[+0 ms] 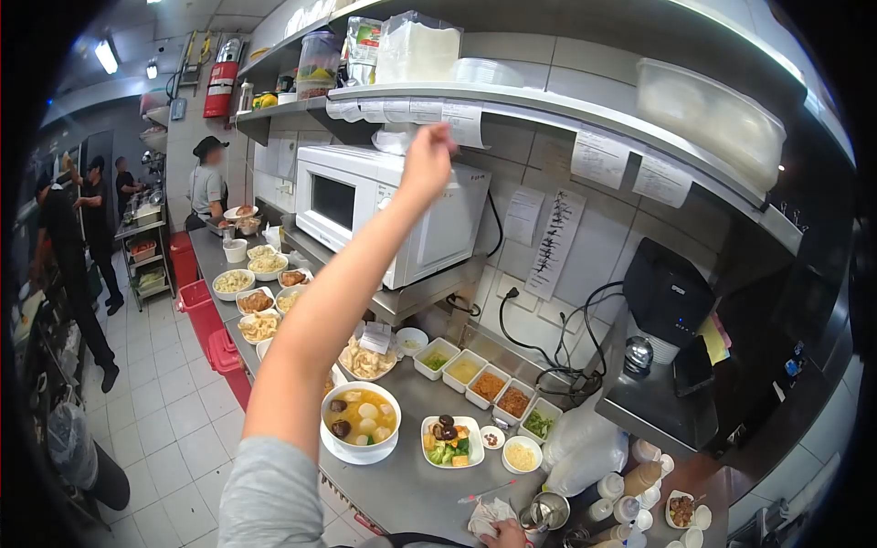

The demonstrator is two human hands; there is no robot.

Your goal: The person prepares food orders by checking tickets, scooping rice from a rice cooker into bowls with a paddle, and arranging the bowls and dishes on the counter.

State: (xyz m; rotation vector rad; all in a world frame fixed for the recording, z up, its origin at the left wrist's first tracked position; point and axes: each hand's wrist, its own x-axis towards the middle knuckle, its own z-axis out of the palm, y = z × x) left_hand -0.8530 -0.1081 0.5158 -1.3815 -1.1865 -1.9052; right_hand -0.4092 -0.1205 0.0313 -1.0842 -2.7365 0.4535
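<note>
My left arm stretches up across the view, and my left hand is at the paper order slips hanging under the shelf. Its fingers look curled but are blurred, so I cannot tell whether they grip a slip. Low at the bottom edge, my right hand closes on a crumpled white cloth, beside a metal pot. On the counter are a bowl of yellow soup, a square plate of vegetables and mushrooms, a small sauce dish and a bowl of shredded food.
A white microwave stands behind my left arm. Several ingredient tubs line the wall, with squeeze bottles and a black printer at the right. Filled bowls line the left counter. Co-workers stand farther back.
</note>
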